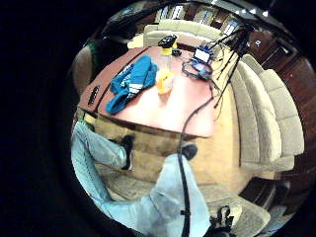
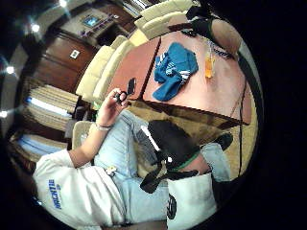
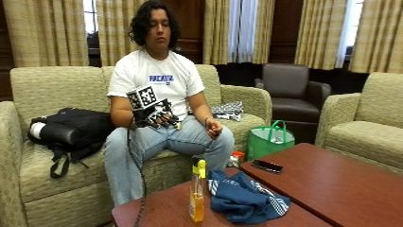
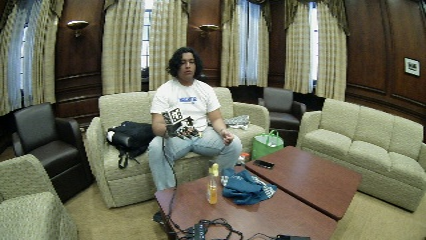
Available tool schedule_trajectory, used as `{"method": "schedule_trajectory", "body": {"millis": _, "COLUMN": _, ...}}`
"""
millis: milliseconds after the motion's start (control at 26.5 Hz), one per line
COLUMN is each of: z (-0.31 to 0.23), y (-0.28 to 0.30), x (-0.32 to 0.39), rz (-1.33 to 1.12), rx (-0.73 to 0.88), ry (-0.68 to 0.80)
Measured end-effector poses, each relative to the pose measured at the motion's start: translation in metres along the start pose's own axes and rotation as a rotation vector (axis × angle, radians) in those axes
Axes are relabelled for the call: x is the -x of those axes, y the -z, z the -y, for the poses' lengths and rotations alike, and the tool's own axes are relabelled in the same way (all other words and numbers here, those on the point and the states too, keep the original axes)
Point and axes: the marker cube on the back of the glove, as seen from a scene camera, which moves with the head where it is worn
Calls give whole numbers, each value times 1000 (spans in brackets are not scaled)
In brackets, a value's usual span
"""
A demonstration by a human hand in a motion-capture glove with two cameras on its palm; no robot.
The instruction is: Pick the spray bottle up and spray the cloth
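Note:
A clear spray bottle [image 3: 197, 198] with orange liquid and a yellow-and-black head stands upright on the reddish wooden table [image 3: 340, 189]. A crumpled blue cloth [image 3: 245, 198] with white stripes lies right beside it on the same table. I sit on the sofa behind the table. My gloved right hand [image 3: 154, 116] is raised above my lap, well back from the bottle, with fingers relaxed and nothing in them. The palm views look down on the bottle [image 1: 165, 74] and the cloth [image 1: 131, 81] from a distance, with the bottle [image 2: 209, 64] and the cloth [image 2: 173, 69] side by side.
A black phone [image 3: 267, 166] lies on the table's far part. A green bag [image 3: 271, 139] stands on the floor by the sofa, and a black backpack [image 3: 69, 130] lies on the seat. Cables and devices [image 4: 213, 230] crowd the table's near end. My bare left hand [image 3: 214, 128] rests on my thigh.

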Motion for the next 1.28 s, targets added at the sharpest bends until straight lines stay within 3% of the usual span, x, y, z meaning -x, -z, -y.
{"method": "schedule_trajectory", "body": {"millis": 1018, "z": 12, "y": -19, "x": -7, "rz": -28, "rx": -30, "ry": -136}}
{"method": "schedule_trajectory", "body": {"millis": 1131, "z": 12, "y": -27, "x": -8, "rz": 70, "rx": -53, "ry": -215}}
{"method": "schedule_trajectory", "body": {"millis": 1282, "z": 35, "y": -46, "x": -21, "rz": 429, "rx": -204, "ry": -389}}
